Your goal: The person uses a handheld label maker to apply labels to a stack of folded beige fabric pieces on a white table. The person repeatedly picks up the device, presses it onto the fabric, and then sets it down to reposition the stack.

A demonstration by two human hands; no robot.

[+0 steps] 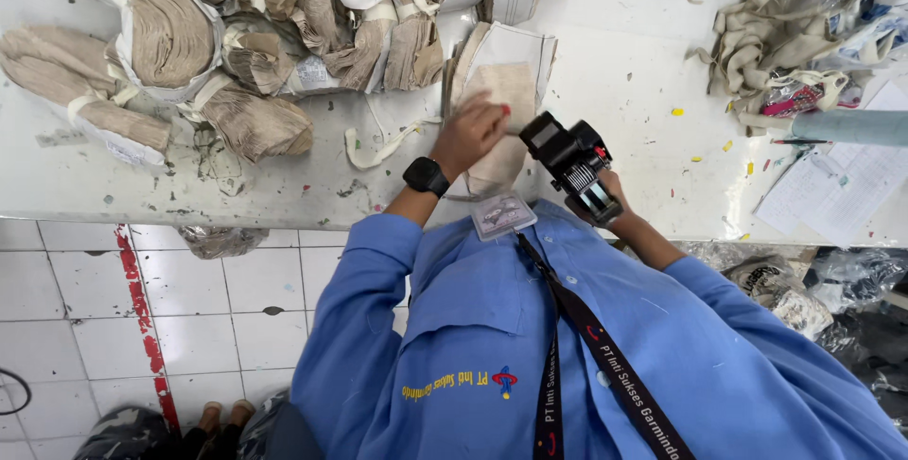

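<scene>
My left hand (470, 132), with a black watch on the wrist, lies flat on a stack of beige fabric pieces (506, 82) at the white table's (624, 53) near edge. My right hand (617, 192) grips a black hand-held labelling gun (570, 163) with red details, held just right of the stack, its head pointing toward the fabric. Most of the right hand is hidden behind the gun. My blue shirt sleeves, a badge (502, 215) and a black lanyard fill the lower view.
Tied bundles of beige fabric (170, 34) crowd the table's left and back. A heap of fabric strips (804, 25) and paper sheets (842, 186) lie at the right. Small scraps dot the tabletop. White floor tiles with a red line (142, 318) show at lower left.
</scene>
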